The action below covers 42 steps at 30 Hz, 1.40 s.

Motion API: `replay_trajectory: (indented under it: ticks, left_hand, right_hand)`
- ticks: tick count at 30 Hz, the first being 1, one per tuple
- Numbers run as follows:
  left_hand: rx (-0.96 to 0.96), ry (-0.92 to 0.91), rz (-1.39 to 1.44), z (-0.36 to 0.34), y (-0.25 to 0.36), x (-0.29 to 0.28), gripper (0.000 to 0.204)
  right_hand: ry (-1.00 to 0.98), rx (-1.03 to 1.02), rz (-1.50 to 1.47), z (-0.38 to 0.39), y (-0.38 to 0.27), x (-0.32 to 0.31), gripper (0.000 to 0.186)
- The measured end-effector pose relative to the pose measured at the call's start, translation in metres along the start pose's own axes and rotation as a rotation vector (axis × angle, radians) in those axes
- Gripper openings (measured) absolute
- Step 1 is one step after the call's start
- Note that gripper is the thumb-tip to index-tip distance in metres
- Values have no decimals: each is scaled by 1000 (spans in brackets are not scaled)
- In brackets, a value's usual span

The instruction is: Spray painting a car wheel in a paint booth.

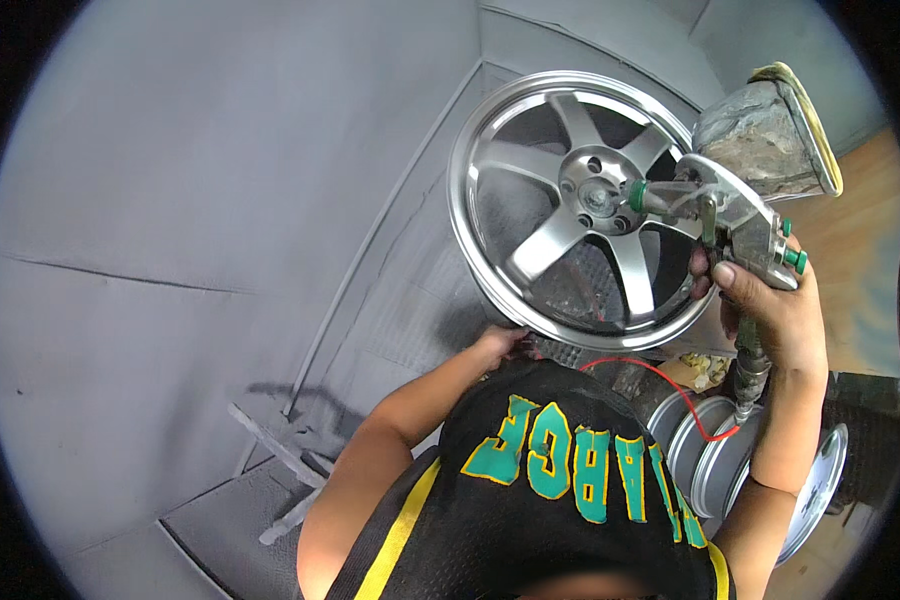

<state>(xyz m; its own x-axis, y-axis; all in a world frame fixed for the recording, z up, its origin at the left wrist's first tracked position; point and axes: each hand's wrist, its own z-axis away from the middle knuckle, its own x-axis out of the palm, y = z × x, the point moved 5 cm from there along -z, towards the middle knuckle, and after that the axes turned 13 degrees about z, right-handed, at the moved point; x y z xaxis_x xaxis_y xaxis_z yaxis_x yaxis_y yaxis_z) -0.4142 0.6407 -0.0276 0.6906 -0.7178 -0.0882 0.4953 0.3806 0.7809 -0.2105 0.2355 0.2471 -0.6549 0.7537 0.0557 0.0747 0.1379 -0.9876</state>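
Observation:
A silver spoked alloy wheel (632, 275) stands in front of me, its face with the hub and bolt holes turned up toward me. My right hand (770, 295) is closed around a metal spray gun (735, 205) with green fittings. A paint-smeared cup (755, 135) sits on the gun, and the nozzle points left across the wheel's hub. My left hand (502, 343) is at the wheel's lower left edge, its fingers curled and partly hidden; what they hold cannot be made out. A red air hose (660, 372) runs near the gun's handle.
Several more silver wheels (705, 450) stand at the lower right, by my right forearm. Grey-coated walls (200, 180) rise at the left and back. A brown board (865, 230) is at the right. A grey metal stand leg (275, 440) shows at the lower left.

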Motion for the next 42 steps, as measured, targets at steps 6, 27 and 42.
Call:
replay_trajectory:
  ticks: [6, 27, 42]
  left_hand:
    - [19, 107, 165, 50, -87, -59, 20]
    - [-809, -619, 39, 129, -215, 130, 36]
    - [-610, -221, 634, 62, -183, 167, 57]
  right_hand:
    - [-78, -94, 54, -7, 7, -2, 22]
    - [770, 707, 422, 267, -39, 2, 35]
    - [54, 402, 172, 234, -37, 93, 50]
